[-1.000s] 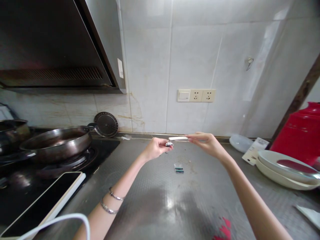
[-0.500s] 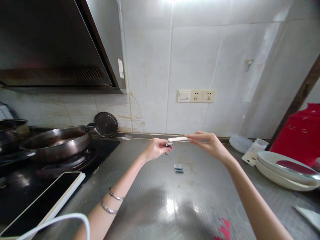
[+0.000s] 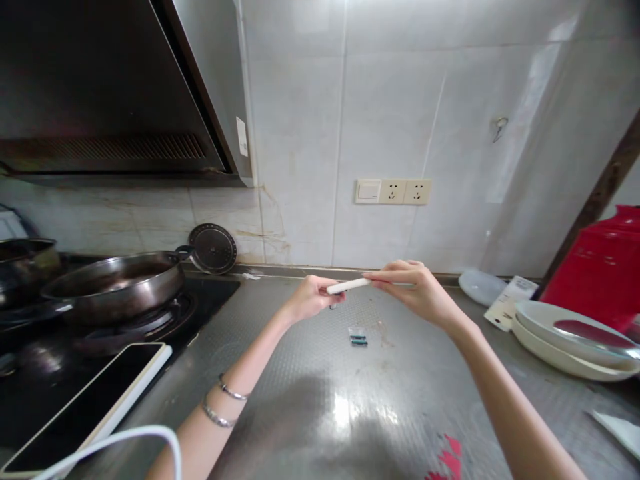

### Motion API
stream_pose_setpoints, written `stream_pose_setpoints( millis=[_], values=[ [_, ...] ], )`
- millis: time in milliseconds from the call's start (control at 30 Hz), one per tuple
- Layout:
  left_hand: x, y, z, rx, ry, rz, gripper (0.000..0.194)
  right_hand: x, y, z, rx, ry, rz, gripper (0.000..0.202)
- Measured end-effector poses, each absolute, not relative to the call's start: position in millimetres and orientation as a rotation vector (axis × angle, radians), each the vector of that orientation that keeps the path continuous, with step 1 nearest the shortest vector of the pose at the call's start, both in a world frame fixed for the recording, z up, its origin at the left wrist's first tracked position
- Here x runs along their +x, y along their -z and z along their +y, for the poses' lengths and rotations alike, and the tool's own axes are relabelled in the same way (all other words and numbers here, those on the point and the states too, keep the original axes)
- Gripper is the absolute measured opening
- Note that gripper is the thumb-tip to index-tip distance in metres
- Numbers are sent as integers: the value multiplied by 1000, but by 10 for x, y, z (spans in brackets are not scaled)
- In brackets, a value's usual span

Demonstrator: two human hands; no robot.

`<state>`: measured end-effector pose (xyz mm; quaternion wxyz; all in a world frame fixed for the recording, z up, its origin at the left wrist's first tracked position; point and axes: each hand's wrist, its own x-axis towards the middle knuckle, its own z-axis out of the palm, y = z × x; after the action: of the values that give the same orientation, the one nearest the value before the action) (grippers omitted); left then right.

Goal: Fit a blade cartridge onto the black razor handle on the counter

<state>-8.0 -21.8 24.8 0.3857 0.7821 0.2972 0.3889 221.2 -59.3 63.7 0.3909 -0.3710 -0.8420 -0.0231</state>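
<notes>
White bar [image 3: 349, 285] and right hand [image 3: 417, 290] are sitting farther left and lower than in the earlier frame, with the bar now tilting down toward the left hand [image 3: 309, 299], which is staying nearly in place. From the head view, the right hand's grip is pinching the bar by its right end, above the surface [image 3: 300, 393]. The bar's other end is overlapping the left fingertips; whether it is touching them is hard to tell. The left hand's grip is closing around a small piece [image 3: 339, 294], now mostly hiding behind the bar. Below and between the hands, two small dark sticks [image 3: 359, 341] are lying on the surface. Over on the left, a steel pan [image 3: 123, 293] is resting on the stove [image 3: 217, 292], and a phone [image 3: 83, 410] is lying in front of it, near a white cable [image 3: 127, 432]. To the right, a white card [image 3: 509, 305] is lying beside stacked dishes [image 3: 537, 343], and a red container [image 3: 585, 270] is standing behind them.
</notes>
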Motion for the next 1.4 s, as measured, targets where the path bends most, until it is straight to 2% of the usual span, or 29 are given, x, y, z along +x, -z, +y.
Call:
stream_pose_setpoints(
  millis=[200,1200,1400],
  values=[
    [-76,-210,-188,1925,-1013,767,13,2278,-601,-526,-990,108,-2071,28],
    [-100,-262,-200,1965,-1032,739,12,2335,-531,-457,-906,-340,-2086,33],
    [-98,-271,-216,1973,-1028,740,11,2362,-500,-407,-924,-341,-2049,35]
  ],
)
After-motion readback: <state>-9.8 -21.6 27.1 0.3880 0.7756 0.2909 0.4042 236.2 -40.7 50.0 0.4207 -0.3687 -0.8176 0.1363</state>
